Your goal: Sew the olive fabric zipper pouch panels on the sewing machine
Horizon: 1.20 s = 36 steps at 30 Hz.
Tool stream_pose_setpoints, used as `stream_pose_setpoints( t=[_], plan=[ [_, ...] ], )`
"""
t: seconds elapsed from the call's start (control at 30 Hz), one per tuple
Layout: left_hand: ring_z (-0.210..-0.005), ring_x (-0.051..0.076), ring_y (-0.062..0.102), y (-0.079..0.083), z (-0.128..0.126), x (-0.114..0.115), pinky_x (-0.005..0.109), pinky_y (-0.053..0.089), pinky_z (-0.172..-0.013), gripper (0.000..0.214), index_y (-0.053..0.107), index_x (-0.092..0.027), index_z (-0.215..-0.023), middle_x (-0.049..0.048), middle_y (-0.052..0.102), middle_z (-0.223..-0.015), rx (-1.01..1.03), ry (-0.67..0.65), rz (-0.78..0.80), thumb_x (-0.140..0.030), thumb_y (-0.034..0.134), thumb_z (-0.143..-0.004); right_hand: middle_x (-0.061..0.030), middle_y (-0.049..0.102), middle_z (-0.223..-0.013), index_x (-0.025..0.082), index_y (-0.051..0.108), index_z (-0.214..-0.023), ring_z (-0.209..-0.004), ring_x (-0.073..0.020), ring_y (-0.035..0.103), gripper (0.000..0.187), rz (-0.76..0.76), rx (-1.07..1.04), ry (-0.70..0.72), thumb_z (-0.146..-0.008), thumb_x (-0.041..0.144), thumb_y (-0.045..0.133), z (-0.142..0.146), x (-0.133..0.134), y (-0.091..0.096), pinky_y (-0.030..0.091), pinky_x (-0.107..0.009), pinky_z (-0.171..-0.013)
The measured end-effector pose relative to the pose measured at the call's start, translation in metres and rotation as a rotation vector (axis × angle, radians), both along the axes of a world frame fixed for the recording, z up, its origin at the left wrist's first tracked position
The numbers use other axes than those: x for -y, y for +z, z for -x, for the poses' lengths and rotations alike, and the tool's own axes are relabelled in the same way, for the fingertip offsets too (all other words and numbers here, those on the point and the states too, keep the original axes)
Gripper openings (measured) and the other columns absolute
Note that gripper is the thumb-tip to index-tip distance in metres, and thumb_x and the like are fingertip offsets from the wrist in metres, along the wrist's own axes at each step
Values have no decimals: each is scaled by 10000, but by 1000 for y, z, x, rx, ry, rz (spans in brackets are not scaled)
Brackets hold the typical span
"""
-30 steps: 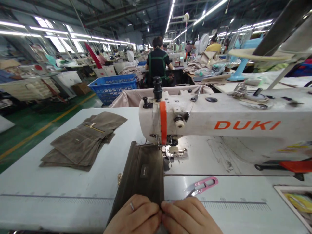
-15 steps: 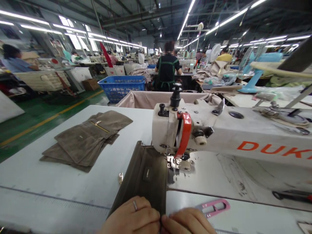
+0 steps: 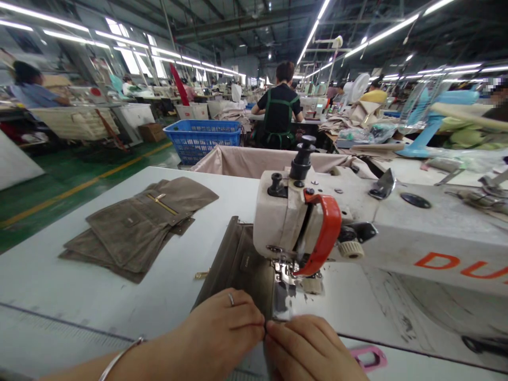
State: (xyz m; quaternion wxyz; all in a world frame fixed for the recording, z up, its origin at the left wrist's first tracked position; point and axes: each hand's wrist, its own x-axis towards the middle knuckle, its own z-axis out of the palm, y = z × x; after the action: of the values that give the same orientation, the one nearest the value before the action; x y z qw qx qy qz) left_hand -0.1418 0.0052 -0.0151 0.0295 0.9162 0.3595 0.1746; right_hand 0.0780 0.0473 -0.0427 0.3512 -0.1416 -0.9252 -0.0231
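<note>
A dark olive fabric piece [image 3: 234, 262] with a small label lies under the head of a white sewing machine [image 3: 357, 227] that has an orange guard. Its near edge runs toward the presser foot [image 3: 291, 272]. My left hand [image 3: 222, 330], ring on one finger and a bangle on the wrist, rests closed on the near end of the fabric. My right hand [image 3: 311, 349] pinches the same edge right beside it. The fingertips of both hands meet just in front of the needle.
A stack of finished olive pieces [image 3: 135, 227] with a zip lies on the table to the left. Pink thread snips [image 3: 369, 357] lie to the right of my right hand. Beyond the table stand a cloth bin, a blue basket [image 3: 204, 138] and a person in black, seen from behind.
The fabric has moved forward under the machine, so less of it shows in front of the foot. My hands followed it toward the needle. The view shifted left and closer.
</note>
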Motion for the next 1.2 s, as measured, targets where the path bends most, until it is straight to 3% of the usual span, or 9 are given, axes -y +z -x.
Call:
stream_pose_setpoints(
  t=[0.27, 0.43, 0.57, 0.77, 1.2],
  plan=[
    [-971, 145, 623, 5, 8, -22, 290, 428, -995, 177, 625, -127, -1071, 12, 711, -988, 38, 0, 3, -98, 494, -955, -50, 722, -1049, 148, 668, -1096, -831, -191, 646, 235, 167, -17, 49, -958, 123, 481, 7, -20, 13, 538, -335, -728],
    [-976, 156, 639, 2, 10, -38, 292, 441, -987, 151, 646, -129, -1014, 15, 735, -968, -38, -4, -115, -91, 517, -946, -38, 689, -1168, 183, 643, -1174, -980, -242, 640, 299, 298, 120, 27, -923, 126, 491, 4, -28, 22, 545, -406, -846],
    [-967, 156, 650, 2, 13, -50, 281, 469, -963, 168, 652, -139, -1020, 28, 737, -1003, -38, 7, -142, -96, 506, -949, -84, 660, -1164, 180, 618, -1229, -1027, -288, 607, 370, 373, 170, -47, -887, 105, 499, 3, -31, 23, 537, -481, -892],
    [-947, 154, 676, 6, 15, -64, 252, 499, -948, 151, 671, -167, -979, 23, 740, -976, -32, 99, -117, -139, 525, -954, -161, 616, -1170, 128, 555, -1314, -1079, -334, 570, 410, 355, 195, -132, -909, 124, 487, 9, -35, 15, 529, -543, -894],
    [-1137, 190, 645, 0, 16, -77, 291, 479, -1050, 222, 691, -192, -1096, 28, 731, -1143, -83, 175, -138, -113, 548, -946, -160, 609, -1157, 137, 606, -1220, -1048, -333, 564, 326, 339, 121, -173, -928, 130, 462, 11, -32, 12, 541, -527, -834]
  ],
)
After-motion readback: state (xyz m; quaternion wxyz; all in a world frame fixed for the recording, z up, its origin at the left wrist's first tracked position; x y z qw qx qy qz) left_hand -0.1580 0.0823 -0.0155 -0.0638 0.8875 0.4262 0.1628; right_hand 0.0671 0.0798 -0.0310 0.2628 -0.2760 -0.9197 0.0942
